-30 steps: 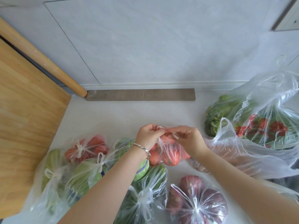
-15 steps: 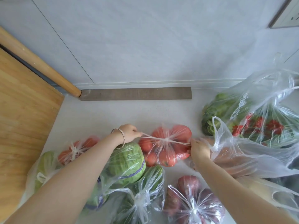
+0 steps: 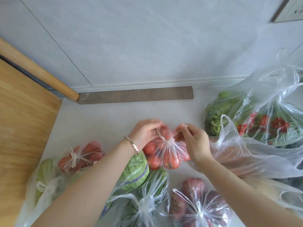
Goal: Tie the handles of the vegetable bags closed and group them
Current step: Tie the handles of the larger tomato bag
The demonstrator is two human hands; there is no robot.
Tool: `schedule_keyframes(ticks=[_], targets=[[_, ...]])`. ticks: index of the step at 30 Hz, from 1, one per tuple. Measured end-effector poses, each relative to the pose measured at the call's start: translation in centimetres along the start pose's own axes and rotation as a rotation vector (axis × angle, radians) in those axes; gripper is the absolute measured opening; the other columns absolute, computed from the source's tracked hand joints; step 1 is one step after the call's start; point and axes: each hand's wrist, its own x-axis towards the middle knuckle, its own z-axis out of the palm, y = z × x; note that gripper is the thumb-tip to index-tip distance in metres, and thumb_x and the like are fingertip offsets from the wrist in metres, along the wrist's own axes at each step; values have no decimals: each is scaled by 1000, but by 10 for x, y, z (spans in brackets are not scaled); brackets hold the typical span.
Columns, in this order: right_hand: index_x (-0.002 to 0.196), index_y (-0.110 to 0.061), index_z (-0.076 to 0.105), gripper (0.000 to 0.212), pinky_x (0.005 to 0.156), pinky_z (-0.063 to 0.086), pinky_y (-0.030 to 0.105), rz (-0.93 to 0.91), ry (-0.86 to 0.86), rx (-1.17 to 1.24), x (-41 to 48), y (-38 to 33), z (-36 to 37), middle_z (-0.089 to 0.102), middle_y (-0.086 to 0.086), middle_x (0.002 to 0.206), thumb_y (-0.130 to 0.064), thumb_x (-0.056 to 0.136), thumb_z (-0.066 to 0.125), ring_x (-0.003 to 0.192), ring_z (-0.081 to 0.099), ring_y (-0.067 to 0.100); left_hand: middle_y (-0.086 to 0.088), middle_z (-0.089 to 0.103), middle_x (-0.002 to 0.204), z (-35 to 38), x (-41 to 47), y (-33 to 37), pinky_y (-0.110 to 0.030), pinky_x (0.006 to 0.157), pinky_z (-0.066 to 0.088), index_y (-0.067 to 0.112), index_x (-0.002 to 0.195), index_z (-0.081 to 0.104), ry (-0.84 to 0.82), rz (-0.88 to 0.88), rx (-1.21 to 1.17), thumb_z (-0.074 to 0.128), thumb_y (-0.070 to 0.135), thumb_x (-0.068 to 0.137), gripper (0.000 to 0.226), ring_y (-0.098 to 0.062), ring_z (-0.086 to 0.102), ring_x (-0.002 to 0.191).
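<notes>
Tomato bag (image 3: 165, 154) sits on the bench (image 3: 105, 122) beside tied bags (image 3: 199, 212), left hand (image 3: 146, 133) and right hand (image 3: 195, 143) each pinching one handle end (image 3: 158, 129) above the cinched neck, apparently to form a second knot.

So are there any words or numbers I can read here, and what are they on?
Nothing here reads clearly.
Purple band on the wrapped green cabbage: tiny print, too blurred to read.
Red packet inside the big bag on the right: white marks, too blurred.
Wall panel at top right: dark marks, too small.
</notes>
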Motion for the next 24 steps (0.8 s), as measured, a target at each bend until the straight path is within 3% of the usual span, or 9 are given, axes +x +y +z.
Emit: schedule_keyframes(ticks=[3,7,10,13,16,18,20,22,24], targets=[[68,-6,65,27,66,49,33,-114,-82,-89,10,-9,8,60,1,60,-14,90,53,59,55,15,-8,67,77,19,1,-8,-29,77,50,14,83,69,-8,96,359,66,21,81,8,-16,58,75],[71,5,64,26,62,44,27,-117,-100,-58,20,-8,10,54,1,54,-12,89,56,49,48,4,-5,63,64,30,1,-7,-20,63,44,1,91,70,135,113,185,63,8,82,12,-13,54,62],[88,-8,66,7,58,48,18,-42,-79,113,22,2,8,58,0,60,-9,87,59,47,53,-1,12,55,38,31,3,-4,-8,47,37,-3,87,69,153,80,200,62,7,84,13,3,45,38],[103,-11,64,21,56,46,11,18,-177,67,18,18,4,64,-4,70,-7,83,64,51,56,-6,13,54,35,31,2,-2,-8,45,39,-2,84,69,210,86,180,61,6,84,11,3,46,36],[95,-17,66,15,47,36,7,-6,-344,-171,12,31,10,60,-17,47,-7,86,61,40,49,-6,16,54,36,33,0,-2,-5,43,37,-5,87,69,207,125,211,59,4,85,14,3,46,36],[96,-16,67,14,47,37,6,8,-301,-144,16,35,15,59,-20,44,-9,89,57,40,50,-5,15,55,36,34,-1,-4,-5,44,39,-5,89,68,244,134,172,59,3,85,14,3,47,38],[87,-7,71,16,51,39,12,33,-220,-164,21,41,19,61,-10,53,-14,89,57,40,48,-1,11,53,37,33,-1,-7,-7,47,41,-2,83,68,324,132,180,58,8,86,15,2,47,38],[71,-4,69,25,47,36,15,147,-136,-136,26,44,24,56,0,54,-18,89,58,38,43,3,8,54,45,29,-1,-11,-13,52,42,5,70,66,401,110,253,54,16,89,25,2,48,42],[62,-7,64,30,45,33,19,190,-107,-175,27,42,26,52,0,51,-17,90,56,42,40,8,3,55,54,21,-5,-17,-14,55,38,14,59,58,350,127,431,50,19,91,33,-1,48,48]])
